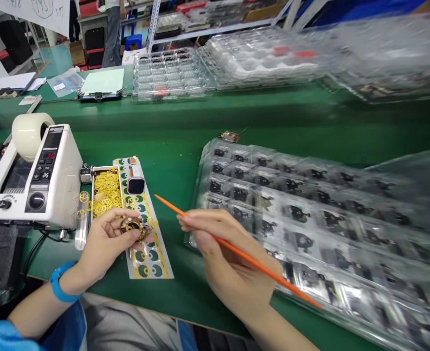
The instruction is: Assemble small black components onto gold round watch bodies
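My left hand (108,236) grips a small round watch-like assembly (135,228) with a dark and gold face between thumb and fingers. It is held over a white sheet of die-cut stickers (151,253) with yellow strips. In my right hand (229,253) is a thin orange stick (259,263), pinched like a pen, its pointed tip aimed up and left, apart from the assembly. Beyond my left hand stands a small box of yellow ring-shaped pieces (107,190). A smartwatch-shaped item (135,184) with a dark screen lies on the sheet's far end.
At left stands a white tape dispenser (59,170). Stacked clear trays (244,168) of dark parts fill the right; another small round part (229,136) sits behind them. A raised green ledge (101,112) holds more trays (169,75) and a clipboard (103,83). A person (112,34) stands beyond.
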### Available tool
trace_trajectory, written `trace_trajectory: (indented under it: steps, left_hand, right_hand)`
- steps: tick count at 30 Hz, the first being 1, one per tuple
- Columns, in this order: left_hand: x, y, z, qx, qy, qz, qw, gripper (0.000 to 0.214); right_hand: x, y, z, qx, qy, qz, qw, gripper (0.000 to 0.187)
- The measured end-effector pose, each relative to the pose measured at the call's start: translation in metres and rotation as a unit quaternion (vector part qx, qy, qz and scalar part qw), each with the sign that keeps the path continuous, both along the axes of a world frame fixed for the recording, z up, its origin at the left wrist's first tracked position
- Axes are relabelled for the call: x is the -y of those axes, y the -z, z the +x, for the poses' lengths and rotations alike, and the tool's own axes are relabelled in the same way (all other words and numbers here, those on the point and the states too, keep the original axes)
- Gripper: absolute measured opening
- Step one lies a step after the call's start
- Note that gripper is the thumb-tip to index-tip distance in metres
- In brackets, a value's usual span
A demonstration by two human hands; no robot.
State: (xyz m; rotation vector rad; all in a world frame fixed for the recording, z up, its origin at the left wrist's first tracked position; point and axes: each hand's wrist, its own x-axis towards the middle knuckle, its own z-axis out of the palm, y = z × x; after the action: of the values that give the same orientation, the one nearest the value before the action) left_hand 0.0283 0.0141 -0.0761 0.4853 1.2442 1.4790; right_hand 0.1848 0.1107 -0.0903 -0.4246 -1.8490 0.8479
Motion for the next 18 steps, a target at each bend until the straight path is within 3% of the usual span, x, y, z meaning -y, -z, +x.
trace_trajectory:
  steps: [3, 7, 14, 18]
  left_hand:
    - [-0.001, -0.002, 0.000, -0.023, 0.011, 0.000, 1.000, 0.021]
    - [-0.002, -0.002, 0.001, -0.061, 0.009, -0.009, 0.998, 0.019]
    - [0.000, 0.000, 0.002, -0.044, 0.002, 0.002, 0.999, 0.021]
    - [0.000, -0.001, 0.004, -0.032, 0.012, 0.029, 0.999, 0.029]
  right_hand:
    - [0.000, 0.005, 0.001, -0.010, -0.011, -0.055, 0.998, 0.025]
    - [0.001, 0.012, 0.005, -0.012, -0.009, -0.056, 0.998, 0.031]
    - [0.011, 0.003, -0.005, 0.049, -0.028, 0.055, 0.997, 0.021]
    - [0.018, 0.002, -0.017, 0.094, 0.015, 0.115, 0.989, 0.015]
